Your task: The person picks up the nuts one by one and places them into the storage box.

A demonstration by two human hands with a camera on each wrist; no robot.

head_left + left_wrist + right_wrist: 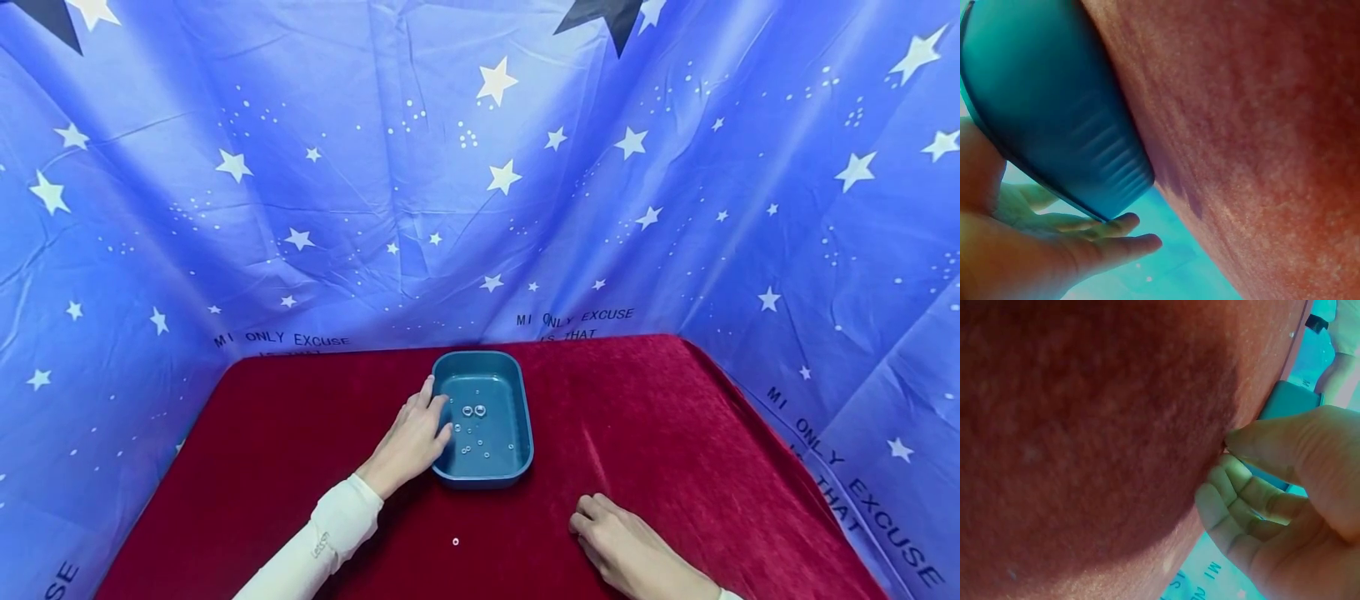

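Note:
A deep blue-green rectangular tray (480, 482) stands on the red cloth, holding several small shiny rings (480, 411) of different sizes. My left hand (408, 437) rests over its left rim, with fingertips reaching just inside. In the left wrist view, loosely extended fingers (1125, 247) lie along the tray's wall (1054, 125). To the right of the tray and nearer me, my right hand (618, 542) is low over the cloth, its fingers curled and thumb close to the index finger (1229, 469). Nothing can be made out between those fingertips. One small ring (455, 542) lies on the cloth between the hands.
Red velvety cloth (637, 417) covers the table. Blue curtains (420, 167) with white stars and printed lettering hang behind the table and along both sides.

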